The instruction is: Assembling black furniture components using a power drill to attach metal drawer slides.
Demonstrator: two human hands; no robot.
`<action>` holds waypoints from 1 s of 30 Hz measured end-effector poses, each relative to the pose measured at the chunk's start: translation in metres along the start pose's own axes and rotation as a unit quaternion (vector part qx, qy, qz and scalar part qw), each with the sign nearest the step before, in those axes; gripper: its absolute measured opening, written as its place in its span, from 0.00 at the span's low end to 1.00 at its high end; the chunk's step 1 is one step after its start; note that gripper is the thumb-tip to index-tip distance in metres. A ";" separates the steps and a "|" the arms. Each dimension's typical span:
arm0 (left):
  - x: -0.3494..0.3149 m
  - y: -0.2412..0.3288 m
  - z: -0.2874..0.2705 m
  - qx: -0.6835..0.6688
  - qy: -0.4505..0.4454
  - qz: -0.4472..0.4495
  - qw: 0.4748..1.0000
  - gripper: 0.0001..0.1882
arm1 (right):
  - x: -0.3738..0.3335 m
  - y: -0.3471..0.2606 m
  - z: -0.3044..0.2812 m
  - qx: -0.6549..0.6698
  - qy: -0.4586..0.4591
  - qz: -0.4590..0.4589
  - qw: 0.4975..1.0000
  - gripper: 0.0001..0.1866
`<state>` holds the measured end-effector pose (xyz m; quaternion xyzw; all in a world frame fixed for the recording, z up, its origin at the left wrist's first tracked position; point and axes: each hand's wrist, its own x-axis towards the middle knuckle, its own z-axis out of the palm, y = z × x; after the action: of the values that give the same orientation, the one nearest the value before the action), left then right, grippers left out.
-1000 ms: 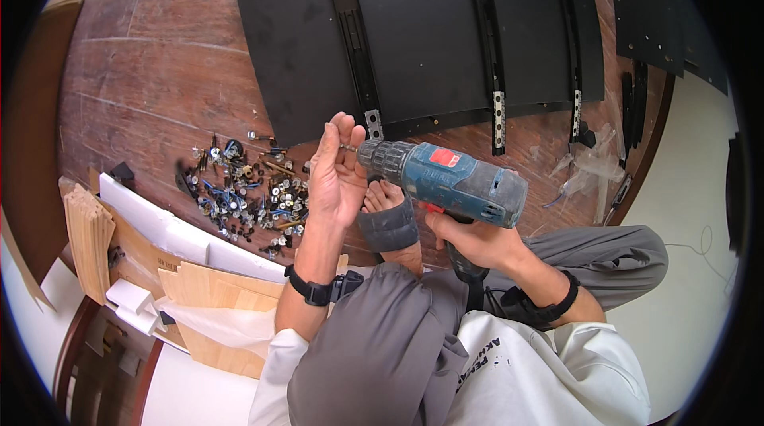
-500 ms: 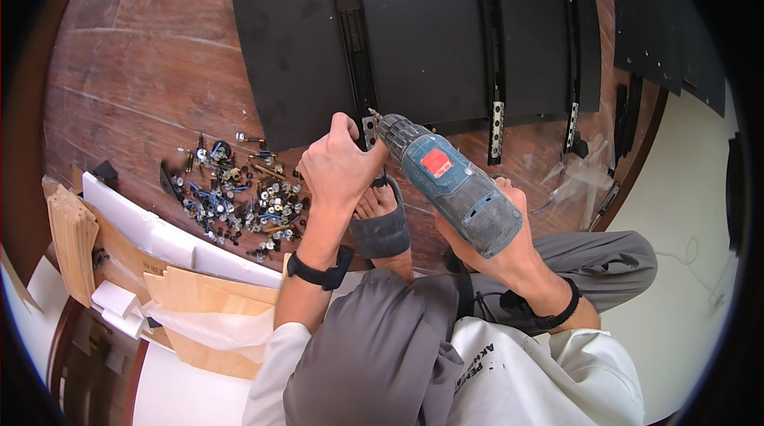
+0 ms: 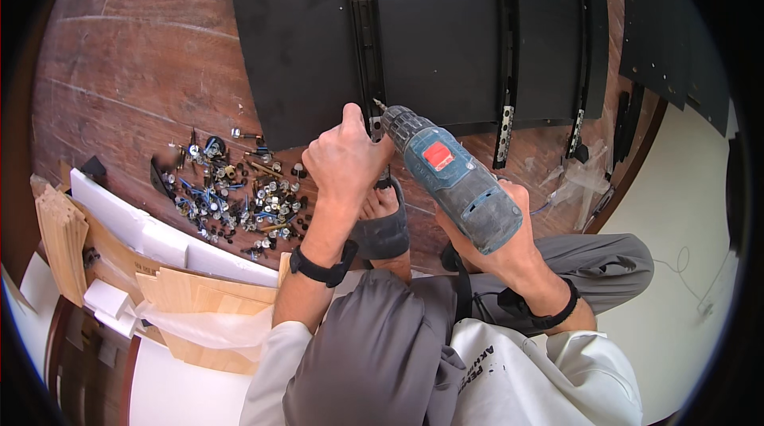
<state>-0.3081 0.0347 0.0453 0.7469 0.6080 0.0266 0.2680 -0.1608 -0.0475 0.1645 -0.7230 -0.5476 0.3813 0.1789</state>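
Observation:
My right hand (image 3: 509, 223) is wrapped round a blue-and-black cordless drill (image 3: 446, 165), which has a red patch on top. Its bit points up and left, its tip over or beside a black drawer slide (image 3: 364, 36); whether they touch, I cannot tell. The slide lies across a black panel (image 3: 298, 44) on the floor, its perforated metal end jutting past the near edge. Curled fingers of my left hand (image 3: 344, 157) close around that end, hiding part of it. Below, a sandalled foot (image 3: 380, 215) is near the slide's tip.
Loose screws and fittings (image 3: 239, 195) form a pile left of my left hand. Two more slides (image 3: 507, 52) lie across the panel farther right. White foam (image 3: 167, 239) and thin wooden boards (image 3: 195, 306) are at lower left, clear plastic wrap (image 3: 577, 183) at right.
The panel and slides sit slightly farther right in the picture. My left hand has shifted a little right and up; the drill is held at nearly the same angle.

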 end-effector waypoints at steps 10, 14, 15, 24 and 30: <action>0.000 -0.004 -0.001 0.002 0.015 0.012 1.000 0.25 | 0.004 -0.009 -0.005 -0.013 -0.027 0.041 0.999 0.10; 0.001 -0.007 -0.012 -0.022 -0.039 0.010 0.999 0.23 | 0.015 -0.025 -0.012 0.018 -0.046 0.077 0.996 0.12; 0.002 -0.009 -0.014 -0.049 -0.062 0.027 0.997 0.22 | 0.018 -0.028 -0.016 0.006 -0.062 0.100 0.993 0.14; 0.045 -0.083 -0.031 -0.276 0.113 -0.183 0.937 0.24 | 0.034 -0.055 -0.022 -0.075 -0.137 0.152 0.976 0.18; 0.050 -0.095 -0.015 -0.358 0.016 -0.170 0.918 0.31 | 0.041 -0.056 -0.026 -0.084 -0.167 0.157 0.970 0.17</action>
<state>-0.3853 0.0978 0.0032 0.4855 0.6799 0.2082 0.5086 -0.1734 0.0129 0.2044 -0.7388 -0.4794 0.4720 -0.0387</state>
